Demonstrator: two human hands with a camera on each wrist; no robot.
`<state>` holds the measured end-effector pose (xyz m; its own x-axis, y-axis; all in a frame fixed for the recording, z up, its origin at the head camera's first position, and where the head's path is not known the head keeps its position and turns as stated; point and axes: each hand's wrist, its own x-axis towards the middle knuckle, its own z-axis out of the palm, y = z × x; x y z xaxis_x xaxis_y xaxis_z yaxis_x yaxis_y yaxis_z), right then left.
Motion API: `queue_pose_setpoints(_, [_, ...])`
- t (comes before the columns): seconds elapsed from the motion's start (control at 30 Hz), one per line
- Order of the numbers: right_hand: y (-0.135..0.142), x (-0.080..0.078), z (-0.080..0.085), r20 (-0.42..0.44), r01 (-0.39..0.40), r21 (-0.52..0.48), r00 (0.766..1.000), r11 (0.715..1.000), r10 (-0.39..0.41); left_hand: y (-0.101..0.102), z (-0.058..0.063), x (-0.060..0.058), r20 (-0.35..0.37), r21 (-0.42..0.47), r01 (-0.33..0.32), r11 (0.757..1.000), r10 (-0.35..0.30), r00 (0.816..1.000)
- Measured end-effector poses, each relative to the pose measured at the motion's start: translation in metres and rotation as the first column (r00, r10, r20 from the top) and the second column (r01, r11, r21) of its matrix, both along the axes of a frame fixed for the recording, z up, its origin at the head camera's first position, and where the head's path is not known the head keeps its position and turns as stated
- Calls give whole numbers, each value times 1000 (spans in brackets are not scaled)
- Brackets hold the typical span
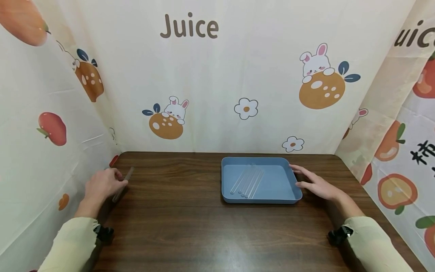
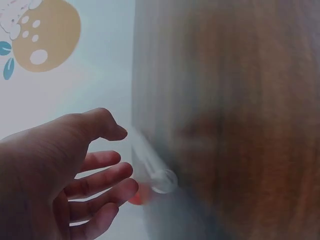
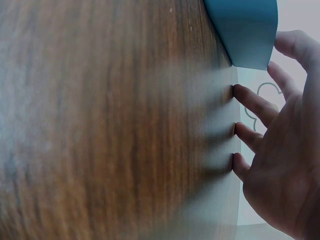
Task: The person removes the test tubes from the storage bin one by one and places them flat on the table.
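At the table's left, my left hand (image 1: 103,183) is beside a slim clear test tube (image 1: 123,185). In the left wrist view, that test tube (image 2: 152,162) looks blurred and tilted, its round open end toward the camera. The left thumb and fingers are loosely bent and spread, not closed around it; whether a fingertip touches it I cannot tell. My right hand (image 1: 316,184) rests at the right end of a blue tray (image 1: 278,181), thumb and forefinger at its wall, other fingertips on the table. Several clear test tubes (image 1: 248,181) lie slanted in the tray's left half.
The dark wooden table (image 1: 176,226) reaches back to a printed cloth wall (image 1: 210,75). More printed cloth hangs at the left (image 1: 27,158) and right (image 1: 414,158), with the left cloth close to the left hand. A dark strap with a device sits on each wrist.
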<state>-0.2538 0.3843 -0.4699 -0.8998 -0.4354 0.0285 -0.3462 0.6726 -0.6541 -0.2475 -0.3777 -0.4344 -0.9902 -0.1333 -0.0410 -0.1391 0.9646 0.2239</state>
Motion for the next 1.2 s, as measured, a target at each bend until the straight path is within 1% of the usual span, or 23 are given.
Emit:
queue_pose_setpoints(0.1, [0, 1, 1, -3, 0, 0, 1000, 1000, 0, 3, 5, 0, -25, -6, 12, 1000, -12, 1000])
queue_pose_setpoints(0.27, [-1, 1, 1, -8, 2, 0, 1000, 1000, -2, 14, 12, -2, -35, -32, 56, 998, -57, 998])
queue_pose_setpoints(0.43, [-1, 1, 1, -13, 7, 1, 1000, 1000, -7, 35, 14, -6, -41, -45, 82, 996, -84, 996])
queue_pose_setpoints(0.57, [0, 1, 0, -7, 7, 2, 1000, 1000, -7, 52, 15, -12, -42, -42, 98, 994, -99, 994])
queue_pose_setpoints(0.73, [0, 1, 0, 5, 2, -1, 1000, 1000, -2, 70, 16, -18, -48, -29, 133, 991, -135, 990])
queue_pose_setpoints(1.0, [0, 2, -1, -4, 1, -4, 1000, 1000, -1, 100, 22, -22, -66, 8, 198, 980, -198, 978])
queue_pose_setpoints(1.2, [0, 0, -1, 2, 2, -6, 1000, 1000, -2, 122, 26, -23, -43, 6, 246, 969, -246, 968])
